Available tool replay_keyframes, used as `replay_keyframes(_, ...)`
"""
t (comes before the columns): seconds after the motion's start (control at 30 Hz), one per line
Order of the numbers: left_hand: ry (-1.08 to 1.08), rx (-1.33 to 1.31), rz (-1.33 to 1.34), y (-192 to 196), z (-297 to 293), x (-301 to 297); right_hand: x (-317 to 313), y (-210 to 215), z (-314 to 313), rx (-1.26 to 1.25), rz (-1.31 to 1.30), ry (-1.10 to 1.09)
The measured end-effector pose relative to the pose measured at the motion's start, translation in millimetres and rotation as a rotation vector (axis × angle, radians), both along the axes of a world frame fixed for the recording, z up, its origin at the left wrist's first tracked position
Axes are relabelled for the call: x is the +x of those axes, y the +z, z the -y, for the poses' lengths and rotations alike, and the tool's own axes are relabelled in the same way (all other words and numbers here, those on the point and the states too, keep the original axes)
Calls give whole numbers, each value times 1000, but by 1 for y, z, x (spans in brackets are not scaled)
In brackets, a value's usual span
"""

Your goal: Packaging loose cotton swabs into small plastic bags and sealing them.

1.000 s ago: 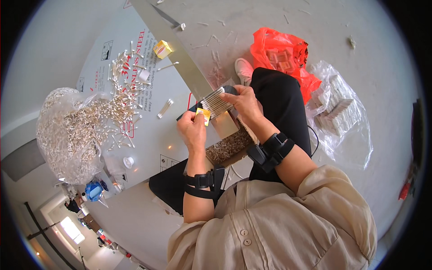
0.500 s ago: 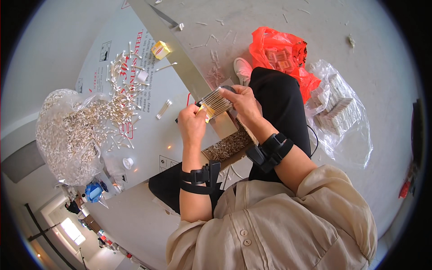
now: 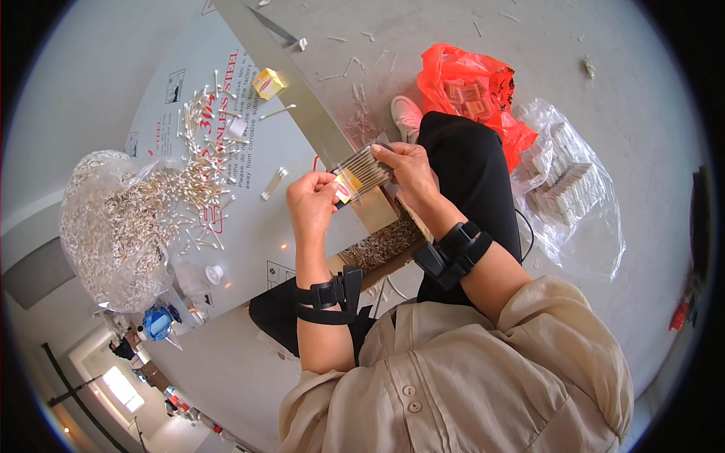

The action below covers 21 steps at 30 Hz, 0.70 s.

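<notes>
A clear packet of cotton swabs (image 3: 370, 167) with dark edges is held in front of me, above the table's edge. My right hand (image 3: 411, 175) is closed on its right end, thumb on top. My left hand (image 3: 310, 202) pinches its lower left end, beside a yellow and white label (image 3: 347, 184) that lies against the swabs. The left fingertips are partly hidden by the hand. Under the packet, close to my lap, a cardboard box (image 3: 408, 254) holds many loose swabs.
Loose swabs (image 3: 204, 158) lie over the film-covered metal table, beside a bulging clear bag of swabs (image 3: 113, 226). A small yellow box (image 3: 268, 84) stands near the table edge. Right of my leg are a red plastic bag (image 3: 468, 90) and a clear bag of white packs (image 3: 566, 181).
My left hand has shifted slightly left, uncovering more of the yellow label. The packet stays in my right hand, nearly in the same place.
</notes>
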<state>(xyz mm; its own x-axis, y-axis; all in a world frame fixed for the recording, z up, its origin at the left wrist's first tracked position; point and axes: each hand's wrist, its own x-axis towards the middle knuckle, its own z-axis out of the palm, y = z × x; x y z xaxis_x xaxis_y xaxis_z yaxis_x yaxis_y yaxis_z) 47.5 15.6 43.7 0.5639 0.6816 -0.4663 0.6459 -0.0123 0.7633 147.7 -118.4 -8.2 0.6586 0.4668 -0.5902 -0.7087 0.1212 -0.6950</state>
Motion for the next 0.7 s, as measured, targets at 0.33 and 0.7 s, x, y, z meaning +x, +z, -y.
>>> replay_keyframes(0.33, -46, 62, 69, -10, 4, 6, 2, 2, 0, -11, -36, 2)
replay_keyframes(0.7, -31, 127, 199, -11, 15, 14, 0, -6, -3, -19, 44, -21)
